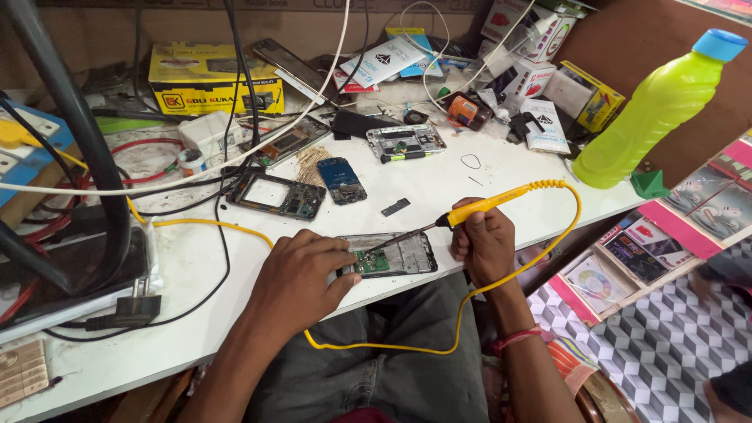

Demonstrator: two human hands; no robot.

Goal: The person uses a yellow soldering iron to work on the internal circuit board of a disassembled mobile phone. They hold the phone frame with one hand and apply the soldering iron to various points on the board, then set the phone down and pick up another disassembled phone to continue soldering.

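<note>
At the front edge of a crowded white workbench (486, 176), a person's right hand (484, 244) is closed around the yellow handle of a soldering iron (458, 215), its thin tip slanting down to the green circuit board of an opened phone (389, 256). The left hand (301, 278) lies flat on the phone's near end, fingers pressed down to pin it, gripping nothing. The work looks to call for a steady tip on one joint only, the holding fingers kept clear of the hot metal just beside them. The iron's coiled yellow cord (548, 235) loops off the bench edge and under the forearms, where a snag could jerk the tip. Behind lie another stripped phone frame (276, 194), a small blue board (341, 179) and a loose dark part (395, 207), all apart from the job. A lime-green bottle with a blue cap (656, 106) leans at the right, and black and white cables (235, 149) trail across the left.
</note>
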